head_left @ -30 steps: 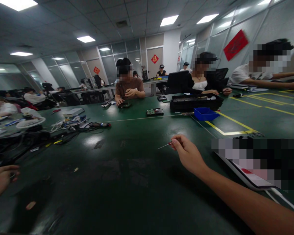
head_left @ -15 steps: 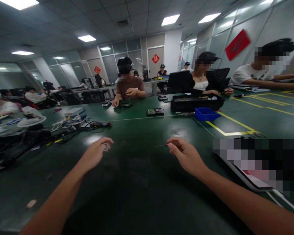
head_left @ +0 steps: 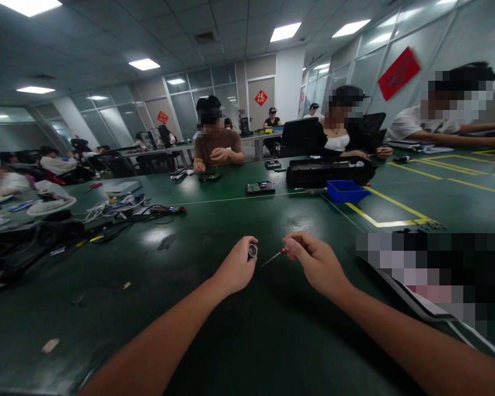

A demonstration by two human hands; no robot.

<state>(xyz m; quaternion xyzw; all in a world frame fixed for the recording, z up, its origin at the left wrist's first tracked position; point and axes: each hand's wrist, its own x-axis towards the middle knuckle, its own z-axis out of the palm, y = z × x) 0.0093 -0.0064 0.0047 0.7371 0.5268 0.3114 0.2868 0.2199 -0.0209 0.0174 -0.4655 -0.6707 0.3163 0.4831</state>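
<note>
My left hand (head_left: pixel 238 267) is closed on a small round metallic part (head_left: pixel 252 251), whose ring-like end faces right. My right hand (head_left: pixel 315 261) grips a thin screwdriver (head_left: pixel 277 255) by its red handle. The screwdriver's shaft points down and left, its tip just right of my left hand, apart from the round part. Both hands are raised above the green table (head_left: pixel 231 341). Farther forward on the table lies a hard drive with a green circuit board (head_left: pixel 260 187).
Beyond the hands are a blue bin (head_left: pixel 346 191) and a black tray (head_left: pixel 330 175). Tangled cables (head_left: pixel 119 212) cover the left side. A partly blurred flat object (head_left: pixel 423 297) lies near my right forearm. Across the table, a person (head_left: pixel 218 143) works over another drive.
My left hand has moved right with the round part, close to the screwdriver tip. The screwdriver has tilted, its tip now lower; my right hand stays nearly in place.
</note>
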